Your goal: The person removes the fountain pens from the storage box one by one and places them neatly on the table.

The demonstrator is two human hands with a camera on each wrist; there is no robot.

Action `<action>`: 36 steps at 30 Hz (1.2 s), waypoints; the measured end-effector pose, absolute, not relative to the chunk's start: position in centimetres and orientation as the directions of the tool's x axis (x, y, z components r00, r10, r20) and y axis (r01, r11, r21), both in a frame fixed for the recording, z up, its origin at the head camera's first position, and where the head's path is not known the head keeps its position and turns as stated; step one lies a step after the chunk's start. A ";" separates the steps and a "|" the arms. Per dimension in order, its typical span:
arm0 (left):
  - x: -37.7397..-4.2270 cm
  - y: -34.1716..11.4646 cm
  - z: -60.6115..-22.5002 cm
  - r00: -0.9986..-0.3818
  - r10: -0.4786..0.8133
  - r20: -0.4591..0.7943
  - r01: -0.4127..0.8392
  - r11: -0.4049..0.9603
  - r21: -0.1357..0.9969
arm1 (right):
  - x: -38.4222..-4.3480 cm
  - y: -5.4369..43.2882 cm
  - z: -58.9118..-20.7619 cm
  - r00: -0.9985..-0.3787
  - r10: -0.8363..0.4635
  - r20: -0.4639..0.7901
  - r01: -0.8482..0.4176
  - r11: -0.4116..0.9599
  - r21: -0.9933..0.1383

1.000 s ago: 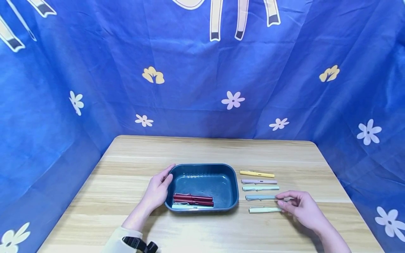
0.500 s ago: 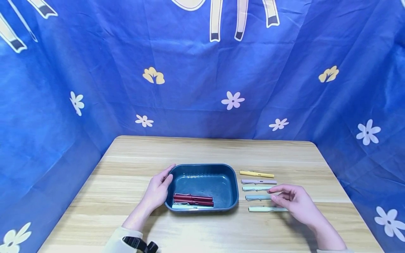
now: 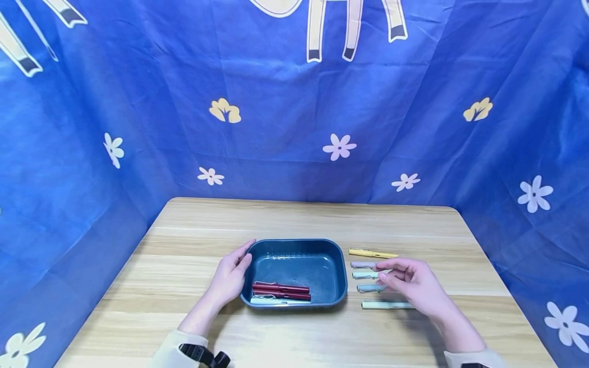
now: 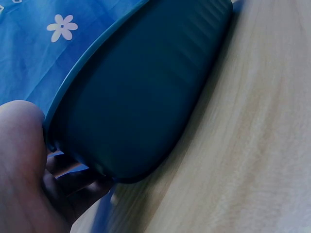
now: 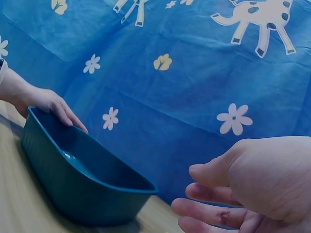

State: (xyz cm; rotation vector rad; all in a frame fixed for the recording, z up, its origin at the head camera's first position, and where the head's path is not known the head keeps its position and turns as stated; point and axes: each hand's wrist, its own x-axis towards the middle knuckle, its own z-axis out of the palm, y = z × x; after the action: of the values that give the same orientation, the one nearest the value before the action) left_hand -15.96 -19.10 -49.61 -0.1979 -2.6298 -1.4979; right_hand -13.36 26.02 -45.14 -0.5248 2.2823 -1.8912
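My left hand [image 3: 230, 276] grips the left end of a dark teal plastic box [image 3: 341, 271], its thumb at the rim and fingers against the outer side in the left wrist view. Two dark red pens [image 3: 290, 295] and a pale mint pen [image 3: 280, 301] lie along the box's near side. My right hand [image 3: 416, 285] hovers over a column of pens, fingers loosely bent and holding nothing. Below it are a lilac pen [image 3: 362, 265], a mint pen [image 3: 363, 275] and a blue pen [image 3: 369, 288], their right ends hidden by the hand. Nearer me lies a pale green pen [image 3: 386, 305].
A yellow pen [image 3: 371, 253] lies farthest back in the column, right of the box. The wooden table [image 3: 193, 225] has rounded far corners. Blue patterned cloth [image 3: 276, 133] hangs behind and on both sides of it.
My right hand has moved away from me and leftward, from the blue and pale green pens to over the lilac and mint ones. The left hand and box have stayed put.
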 end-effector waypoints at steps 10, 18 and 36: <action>-16.0 -19.1 -49.6 -0.985 0.056 0.165 0.171 0.502 0.848 | -14.4 23.9 -44.4 -0.915 -0.386 0.117 -0.190 0.155 -0.970; -16.0 -19.1 -49.7 -0.984 0.058 0.166 0.172 0.495 0.852 | -15.2 22.0 -43.7 -0.894 -0.428 0.134 -0.206 0.126 -0.970; -16.0 -19.1 -49.8 -0.986 0.046 0.159 0.162 0.477 0.864 | -16.6 17.5 -43.7 -0.872 -0.477 0.112 -0.160 0.060 -0.985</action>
State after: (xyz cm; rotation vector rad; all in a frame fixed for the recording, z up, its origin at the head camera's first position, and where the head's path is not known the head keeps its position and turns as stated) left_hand -15.96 -19.09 -49.78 -0.1841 -2.5999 -1.5402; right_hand -16.56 17.53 -43.67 -0.6472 2.0941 -1.8932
